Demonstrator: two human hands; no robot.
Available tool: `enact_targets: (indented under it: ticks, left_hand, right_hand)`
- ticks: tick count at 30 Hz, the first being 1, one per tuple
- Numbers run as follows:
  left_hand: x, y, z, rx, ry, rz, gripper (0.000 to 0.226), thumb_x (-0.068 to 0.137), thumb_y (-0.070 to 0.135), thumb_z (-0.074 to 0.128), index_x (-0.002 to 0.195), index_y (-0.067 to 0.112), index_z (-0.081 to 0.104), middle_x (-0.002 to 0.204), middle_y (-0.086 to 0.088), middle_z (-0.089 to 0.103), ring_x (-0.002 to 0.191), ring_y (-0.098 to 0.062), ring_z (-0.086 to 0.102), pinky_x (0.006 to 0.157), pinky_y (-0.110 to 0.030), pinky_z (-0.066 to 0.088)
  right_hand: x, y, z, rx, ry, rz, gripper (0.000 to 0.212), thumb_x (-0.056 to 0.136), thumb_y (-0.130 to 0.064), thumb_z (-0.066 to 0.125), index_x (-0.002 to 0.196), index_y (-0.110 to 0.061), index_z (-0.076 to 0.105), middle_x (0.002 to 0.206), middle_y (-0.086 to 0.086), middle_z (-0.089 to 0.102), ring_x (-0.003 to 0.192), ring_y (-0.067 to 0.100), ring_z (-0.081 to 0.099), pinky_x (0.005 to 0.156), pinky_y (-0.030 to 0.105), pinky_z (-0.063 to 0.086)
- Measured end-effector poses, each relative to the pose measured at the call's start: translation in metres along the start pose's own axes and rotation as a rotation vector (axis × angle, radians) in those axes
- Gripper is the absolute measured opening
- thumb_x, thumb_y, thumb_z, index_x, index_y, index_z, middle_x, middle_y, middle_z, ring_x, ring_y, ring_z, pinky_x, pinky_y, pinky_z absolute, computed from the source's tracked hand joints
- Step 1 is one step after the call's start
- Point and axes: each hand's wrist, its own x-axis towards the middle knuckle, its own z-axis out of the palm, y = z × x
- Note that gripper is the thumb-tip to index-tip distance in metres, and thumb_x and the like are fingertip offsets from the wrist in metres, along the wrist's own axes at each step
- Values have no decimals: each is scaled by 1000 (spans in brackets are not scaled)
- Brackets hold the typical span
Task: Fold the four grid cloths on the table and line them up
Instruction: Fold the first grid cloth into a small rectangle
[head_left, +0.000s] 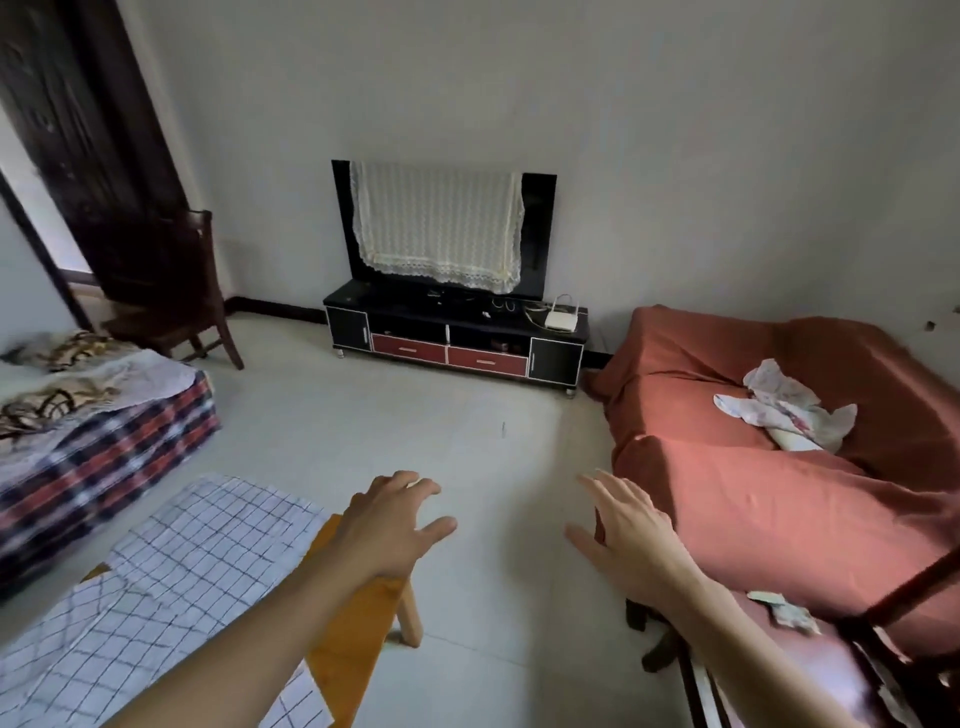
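Observation:
White cloths with a dark grid (208, 540) lie spread flat and overlapping on a low orange wooden table (358, 639) at the lower left. My left hand (395, 525) hovers past the table's far right corner, fingers spread and holding nothing. My right hand (628, 535) is stretched out over the floor beside the sofa, fingers straight and empty. Neither hand touches a cloth.
A red-covered sofa (779, 493) with a crumpled white cloth (784, 410) stands at the right. A bed with a plaid cover (104, 441) is at the left, a dark chair (176, 296) behind it. A TV stand (457, 338) is against the far wall.

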Motion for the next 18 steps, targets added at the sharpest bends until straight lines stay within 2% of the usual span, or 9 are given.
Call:
enact_targets:
  ticks: [2, 5, 9, 18]
  left_hand:
    - [21, -2, -2, -19, 22, -57, 58, 93, 65, 44, 143, 37, 42, 156, 12, 31, 141, -14, 29, 111, -39, 33]
    - [49, -14, -1, -45, 31, -143, 57, 93, 64, 45, 143, 36, 42, 157, 11, 30, 142, -15, 28, 110, -40, 32]
    - [88, -43, 2, -71, 56, -219, 59, 92, 65, 45, 143, 35, 43, 155, 10, 32, 141, -16, 30, 110, -41, 35]
    - [181, -138, -1, -287, 216, -457, 61, 93, 65, 46, 144, 30, 43, 152, 6, 39, 136, -19, 37, 107, -41, 40]
  right_hand:
    - [36, 7, -1, 60, -14, -31, 69, 88, -68, 41, 148, -34, 28, 155, -9, 28, 144, 19, 21, 106, 47, 36]
    - [90, 8, 7, 93, -50, -114, 71, 87, -71, 36, 147, -35, 28, 156, -8, 27, 145, 20, 20, 109, 49, 34]
    - [156, -3, 24, 67, -108, -197, 66, 93, -63, 41, 150, -33, 26, 159, -6, 23, 147, 19, 15, 111, 47, 29]
    - [328, -64, 67, -28, -243, -402, 68, 91, -67, 36, 150, -34, 25, 159, -6, 23, 147, 19, 17, 116, 46, 26]
